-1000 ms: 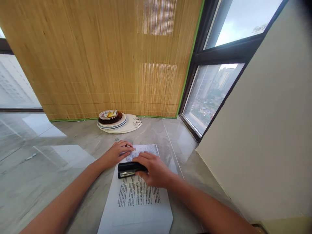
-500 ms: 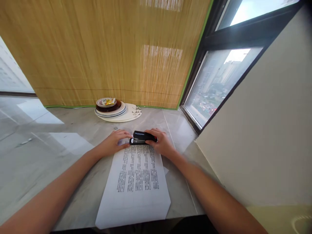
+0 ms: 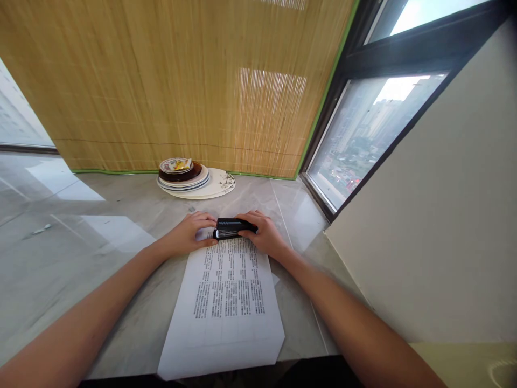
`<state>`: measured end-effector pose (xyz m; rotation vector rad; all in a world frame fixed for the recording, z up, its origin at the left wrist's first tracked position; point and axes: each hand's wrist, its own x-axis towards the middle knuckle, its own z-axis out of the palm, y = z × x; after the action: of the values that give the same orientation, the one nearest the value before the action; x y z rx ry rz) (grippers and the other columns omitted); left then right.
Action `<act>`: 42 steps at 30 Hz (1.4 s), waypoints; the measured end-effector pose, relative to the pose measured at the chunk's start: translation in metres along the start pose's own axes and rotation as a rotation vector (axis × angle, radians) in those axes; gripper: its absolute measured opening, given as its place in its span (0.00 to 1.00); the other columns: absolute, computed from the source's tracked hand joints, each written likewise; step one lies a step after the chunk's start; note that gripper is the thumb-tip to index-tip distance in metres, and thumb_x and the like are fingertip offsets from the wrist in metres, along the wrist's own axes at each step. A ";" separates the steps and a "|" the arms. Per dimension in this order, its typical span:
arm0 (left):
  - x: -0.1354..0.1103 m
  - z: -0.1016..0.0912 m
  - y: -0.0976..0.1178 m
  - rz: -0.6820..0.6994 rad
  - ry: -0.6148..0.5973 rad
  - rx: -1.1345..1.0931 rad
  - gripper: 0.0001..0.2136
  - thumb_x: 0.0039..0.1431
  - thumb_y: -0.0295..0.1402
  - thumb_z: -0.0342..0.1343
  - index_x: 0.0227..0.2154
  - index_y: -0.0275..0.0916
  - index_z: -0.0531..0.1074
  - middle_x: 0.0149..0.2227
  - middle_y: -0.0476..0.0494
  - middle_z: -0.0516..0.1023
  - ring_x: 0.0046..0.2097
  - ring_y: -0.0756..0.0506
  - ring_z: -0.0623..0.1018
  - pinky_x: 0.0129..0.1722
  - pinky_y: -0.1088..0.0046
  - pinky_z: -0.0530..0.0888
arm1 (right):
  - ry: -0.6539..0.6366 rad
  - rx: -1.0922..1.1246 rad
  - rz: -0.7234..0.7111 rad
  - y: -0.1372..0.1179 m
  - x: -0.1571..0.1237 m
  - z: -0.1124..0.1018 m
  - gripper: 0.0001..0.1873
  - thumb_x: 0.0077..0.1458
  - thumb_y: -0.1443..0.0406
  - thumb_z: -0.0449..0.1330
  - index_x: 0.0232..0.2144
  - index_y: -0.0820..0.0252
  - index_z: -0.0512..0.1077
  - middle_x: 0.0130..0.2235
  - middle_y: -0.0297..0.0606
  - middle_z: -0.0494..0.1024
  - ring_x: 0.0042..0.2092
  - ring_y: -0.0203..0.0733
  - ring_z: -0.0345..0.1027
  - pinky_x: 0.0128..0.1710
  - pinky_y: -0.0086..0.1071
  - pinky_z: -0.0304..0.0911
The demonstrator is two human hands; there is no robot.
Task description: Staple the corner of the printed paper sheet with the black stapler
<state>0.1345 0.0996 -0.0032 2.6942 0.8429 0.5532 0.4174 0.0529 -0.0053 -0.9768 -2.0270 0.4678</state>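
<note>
— Where is the stapler [image 3: 234, 227]?

— A little above the middle of the frame. It is black with a metal strip along its lower edge, and it lies sideways across the top edge of the paper [image 3: 226, 307].

— Who holds it?

— The person's right hand [image 3: 262, 234]. The fingers are curled over the top of its right half and the palm sits behind it, so that hand is closed around the stapler.

— And the left hand [image 3: 189, 237]?

— It lies just left of the stapler on the paper's top left corner, palm down, with the fingers loosely bent and nothing gripped. The fingertips come up to the stapler's left end. Whether they touch it cannot be told.

— What about the paper itself?

— It is a white printed sheet, or several, with columns of dense text. It runs from the hands down to the lower middle of the frame, and its bottom edge reaches the near edge of the counter [image 3: 81, 242]. A small white corner peeks out at its right side.

— What lies further out?

— The counter is grey marbled stone and shiny. Above the hands, well apart from them, stands a stack of plates [image 3: 189, 180] with a brown dish and a small patterned one on top. Behind it a bamboo blind [image 3: 181, 81] edged in green fills the upper left and centre. To the upper right is a dark-framed window [image 3: 363, 134] showing city buildings, and a pale wall [image 3: 444, 215] takes up the right side.
</note>
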 end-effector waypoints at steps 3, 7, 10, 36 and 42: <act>0.000 0.001 -0.001 -0.005 0.013 -0.005 0.17 0.63 0.48 0.61 0.49 0.45 0.78 0.53 0.41 0.78 0.55 0.38 0.75 0.55 0.59 0.68 | 0.001 -0.001 0.006 -0.002 0.000 0.000 0.20 0.57 0.71 0.67 0.51 0.52 0.77 0.44 0.37 0.81 0.45 0.45 0.69 0.50 0.38 0.63; 0.001 0.001 0.000 -0.001 0.015 -0.025 0.16 0.63 0.48 0.61 0.47 0.45 0.78 0.52 0.42 0.78 0.54 0.39 0.76 0.56 0.59 0.68 | 0.098 0.010 0.050 -0.007 0.000 -0.003 0.16 0.57 0.65 0.67 0.49 0.54 0.78 0.42 0.37 0.81 0.43 0.44 0.70 0.46 0.36 0.64; 0.002 0.000 0.000 0.005 0.015 -0.040 0.16 0.63 0.47 0.61 0.47 0.45 0.78 0.51 0.42 0.78 0.53 0.39 0.76 0.55 0.60 0.69 | 0.302 0.000 0.110 -0.010 0.000 -0.008 0.08 0.61 0.62 0.62 0.34 0.57 0.80 0.32 0.36 0.77 0.35 0.39 0.67 0.39 0.33 0.62; 0.002 -0.001 0.001 -0.014 -0.005 -0.068 0.14 0.63 0.47 0.61 0.45 0.44 0.78 0.51 0.43 0.78 0.52 0.41 0.76 0.53 0.63 0.69 | 0.361 0.123 0.320 0.001 -0.001 -0.007 0.13 0.50 0.66 0.59 0.16 0.59 0.70 0.21 0.30 0.66 0.26 0.34 0.57 0.28 0.31 0.51; 0.002 -0.002 0.002 -0.029 -0.007 -0.062 0.14 0.63 0.47 0.61 0.44 0.44 0.78 0.50 0.43 0.78 0.52 0.40 0.76 0.53 0.62 0.68 | 0.356 0.179 0.340 0.001 -0.001 -0.007 0.12 0.49 0.66 0.59 0.16 0.60 0.70 0.21 0.30 0.65 0.26 0.34 0.57 0.27 0.31 0.51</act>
<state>0.1364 0.0991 -0.0002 2.6222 0.8473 0.5536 0.4239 0.0522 -0.0021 -1.2038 -1.4826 0.5972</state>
